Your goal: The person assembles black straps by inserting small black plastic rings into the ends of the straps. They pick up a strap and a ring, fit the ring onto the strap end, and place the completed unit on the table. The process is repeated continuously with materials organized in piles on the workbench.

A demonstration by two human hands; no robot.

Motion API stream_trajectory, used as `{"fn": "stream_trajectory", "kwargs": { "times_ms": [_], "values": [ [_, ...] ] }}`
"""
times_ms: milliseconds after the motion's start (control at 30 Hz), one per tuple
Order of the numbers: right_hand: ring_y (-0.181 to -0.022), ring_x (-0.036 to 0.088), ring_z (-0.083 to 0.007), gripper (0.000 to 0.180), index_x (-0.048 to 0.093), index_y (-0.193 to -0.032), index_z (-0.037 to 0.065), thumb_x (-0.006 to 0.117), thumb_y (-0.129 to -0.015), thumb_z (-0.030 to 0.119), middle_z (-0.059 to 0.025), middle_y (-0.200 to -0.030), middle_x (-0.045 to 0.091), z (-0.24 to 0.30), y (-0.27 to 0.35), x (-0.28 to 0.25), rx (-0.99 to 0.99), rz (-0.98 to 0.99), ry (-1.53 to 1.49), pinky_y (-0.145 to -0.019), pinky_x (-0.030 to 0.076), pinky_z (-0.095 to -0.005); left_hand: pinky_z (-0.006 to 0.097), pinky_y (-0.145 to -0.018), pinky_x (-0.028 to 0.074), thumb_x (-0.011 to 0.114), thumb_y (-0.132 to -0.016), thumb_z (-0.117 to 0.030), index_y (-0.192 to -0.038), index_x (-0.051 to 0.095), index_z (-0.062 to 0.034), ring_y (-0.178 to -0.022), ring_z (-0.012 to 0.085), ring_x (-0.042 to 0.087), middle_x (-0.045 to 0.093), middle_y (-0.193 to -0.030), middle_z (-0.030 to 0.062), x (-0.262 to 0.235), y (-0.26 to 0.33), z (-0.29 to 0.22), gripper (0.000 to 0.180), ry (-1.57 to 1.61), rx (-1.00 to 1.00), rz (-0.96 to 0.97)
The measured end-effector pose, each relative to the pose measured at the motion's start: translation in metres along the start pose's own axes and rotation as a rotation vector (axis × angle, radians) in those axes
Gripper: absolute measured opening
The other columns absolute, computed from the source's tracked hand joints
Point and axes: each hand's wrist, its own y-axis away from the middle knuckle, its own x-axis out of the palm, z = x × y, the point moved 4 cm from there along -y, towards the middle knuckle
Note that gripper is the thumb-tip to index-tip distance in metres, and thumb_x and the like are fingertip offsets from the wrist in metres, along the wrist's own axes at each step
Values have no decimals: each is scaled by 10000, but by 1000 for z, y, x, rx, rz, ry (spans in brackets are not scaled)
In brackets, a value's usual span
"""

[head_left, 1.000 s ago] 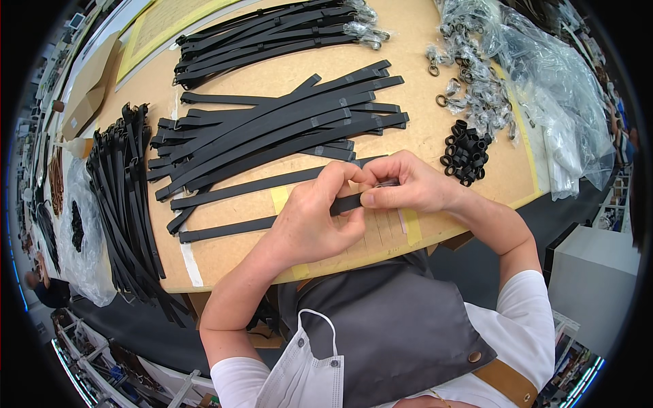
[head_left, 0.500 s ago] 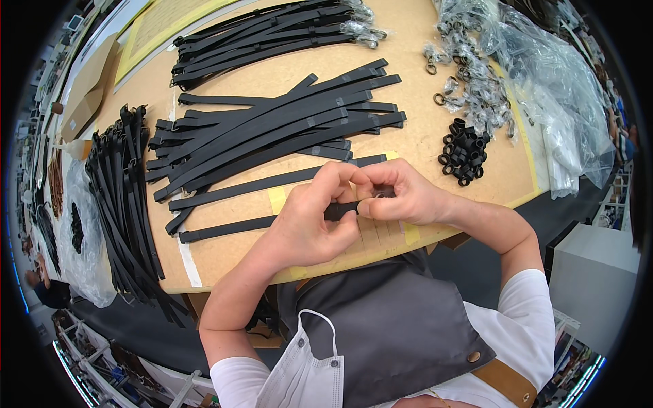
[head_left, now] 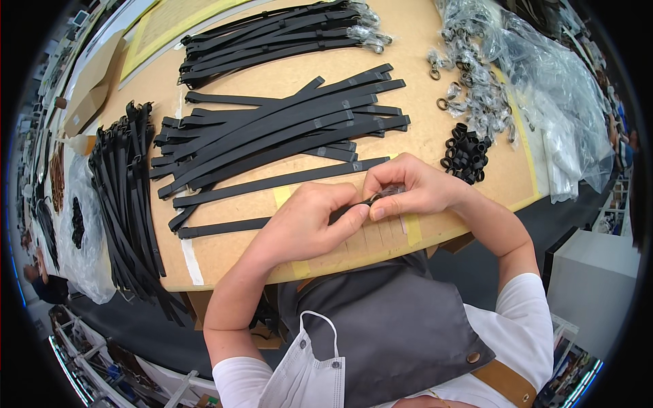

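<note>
My left hand (head_left: 313,221) pinches the end of a flat black strap (head_left: 231,228) near the table's front edge. From that grip the strap runs leftward along the table. My right hand (head_left: 418,187) meets it fingertip to fingertip, closed on a small piece of metal hardware in clear plastic (head_left: 391,192). The fingers largely cover where strap and hardware meet, so I cannot tell whether one passes through the other. Just beyond my hands lies another single black strap (head_left: 272,182), with a crossed pile of straps (head_left: 272,132) farther back.
Black loops (head_left: 466,156) are heaped at the right, below plastic-wrapped metal hardware (head_left: 473,85) and clear plastic bags (head_left: 558,88). Bundled straps (head_left: 272,41) lie at the back. More straps (head_left: 126,197) hang over the table's left front edge. A cardboard piece (head_left: 95,85) stands far left.
My left fingers have come down and straightened along the strap end. My right fingers have shifted, showing more of the plastic-wrapped hardware. The view has moved slightly.
</note>
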Motion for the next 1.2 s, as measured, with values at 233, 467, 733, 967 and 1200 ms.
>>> {"fn": "stream_trajectory", "kwargs": {
  "times_ms": [233,467,733,967,1200],
  "values": [
    [-793,582,-82,285,699,-997,26,753,-974,305,-12,-846,686,-3,-2,0,-52,1,214,-713,478,-278,319,-544,391,684,-936,-140,-785,609,13,-574,143,486,538,-621,83,8,-1,3,228,49,-11,-33],
    [-815,595,-97,274,689,-999,24,723,-991,295,-29,-854,685,3,0,3,-135,75,170,-730,480,-286,300,-539,366,679,-942,-133,-757,581,7,-601,80,445,504,-612,38,14,4,6,252,214,-24,-26],
    [-826,563,-106,220,655,-957,4,700,-982,218,-42,-891,635,9,5,9,-219,-14,210,-712,453,-290,295,-630,470,774,-924,-200,-945,675,14,-701,109,584,645,-726,45,-2,12,-4,237,53,-30,13],
    [-778,528,-62,147,625,-894,1,670,-940,132,16,-819,619,23,16,-70,-104,-284,20,-706,436,-248,262,-790,515,808,-887,-136,-1193,649,-15,-911,79,618,676,-974,47,-108,78,2,366,-177,-398,-167],
    [-768,567,-77,228,738,-1025,31,684,-952,240,10,-840,667,56,-73,-176,-96,-490,660,-706,477,-269,371,-855,539,738,-910,-91,-1174,675,-34,-937,303,697,727,-1011,157,-221,3,11,278,-748,-113,-359]
  ]
}}
